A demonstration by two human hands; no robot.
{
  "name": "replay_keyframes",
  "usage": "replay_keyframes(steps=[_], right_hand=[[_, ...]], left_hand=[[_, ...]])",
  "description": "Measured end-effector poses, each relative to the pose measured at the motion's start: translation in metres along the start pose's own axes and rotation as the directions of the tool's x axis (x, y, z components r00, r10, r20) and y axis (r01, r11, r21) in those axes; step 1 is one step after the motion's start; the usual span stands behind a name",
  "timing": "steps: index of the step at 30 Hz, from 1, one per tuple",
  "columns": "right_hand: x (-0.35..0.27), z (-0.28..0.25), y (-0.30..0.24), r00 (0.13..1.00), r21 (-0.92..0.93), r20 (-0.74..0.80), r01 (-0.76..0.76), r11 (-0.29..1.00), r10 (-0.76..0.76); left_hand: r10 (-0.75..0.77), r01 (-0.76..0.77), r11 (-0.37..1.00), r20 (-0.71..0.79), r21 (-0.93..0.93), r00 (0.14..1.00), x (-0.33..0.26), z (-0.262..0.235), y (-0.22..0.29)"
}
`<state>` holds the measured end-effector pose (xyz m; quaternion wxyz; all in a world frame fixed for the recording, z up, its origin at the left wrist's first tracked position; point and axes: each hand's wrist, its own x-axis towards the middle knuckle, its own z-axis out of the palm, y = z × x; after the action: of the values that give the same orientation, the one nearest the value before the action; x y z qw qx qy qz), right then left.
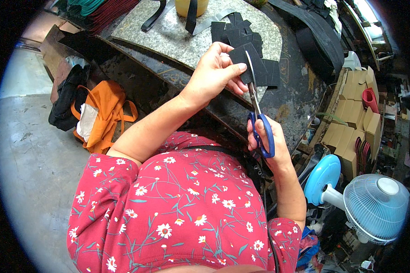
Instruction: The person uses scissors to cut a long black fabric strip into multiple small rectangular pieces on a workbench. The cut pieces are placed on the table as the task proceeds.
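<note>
My left hand (214, 73) pinches a flat black piece of material (250, 63) between thumb and fingers, held above the worktable. My right hand (266, 139) grips blue-handled scissors (259, 123), fingers through the loops. The metal blades point up and away from me and run into the lower edge of the black piece. Several similar black cut pieces (237, 32) lie piled on a speckled grey slab (168, 34) just beyond my left hand.
The slab rests on a dark worn worktable (296, 91). Black straps and a yellowish container (191, 7) sit at its far side. An orange bag (102, 113) lies on the floor at left. Cardboard boxes (355, 118) and a pale blue fan (373, 202) stand at right.
</note>
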<state>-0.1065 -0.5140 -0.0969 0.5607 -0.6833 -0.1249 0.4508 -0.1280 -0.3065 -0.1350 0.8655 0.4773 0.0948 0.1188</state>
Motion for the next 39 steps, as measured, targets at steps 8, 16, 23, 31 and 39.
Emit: replay_keyframes(steps=[8, 16, 23, 31, 39], right_hand=[[0.009, -0.002, -0.008, 1.0, -0.076, 0.027, -0.002, 0.997, 0.004], [0.05, -0.008, -0.036, 1.0, -0.182, -0.014, 0.008, 0.983, -0.011], [0.062, -0.013, -0.039, 0.998, -0.16, -0.054, -0.039, 0.986, 0.031], [0.058, -0.014, -0.038, 0.997, -0.119, 0.07, -0.024, 0.993, 0.032], [0.06, -0.008, -0.041, 0.999, -0.216, 0.036, -0.024, 0.976, 0.033]], left_hand=[[-0.012, 0.012, 1.0, -0.004, 0.005, 1.0, 0.003, -0.003, 0.0], [0.088, -0.088, 0.982, 0.008, 0.165, 0.996, 0.041, -0.007, 0.006], [0.108, -0.118, 0.952, 0.053, 0.283, 0.993, 0.062, -0.012, 0.004], [0.124, -0.125, 0.99, 0.017, 0.066, 0.992, 0.047, -0.002, 0.003], [0.114, -0.114, 0.993, -0.024, 0.006, 0.993, 0.039, 0.001, 0.003]])
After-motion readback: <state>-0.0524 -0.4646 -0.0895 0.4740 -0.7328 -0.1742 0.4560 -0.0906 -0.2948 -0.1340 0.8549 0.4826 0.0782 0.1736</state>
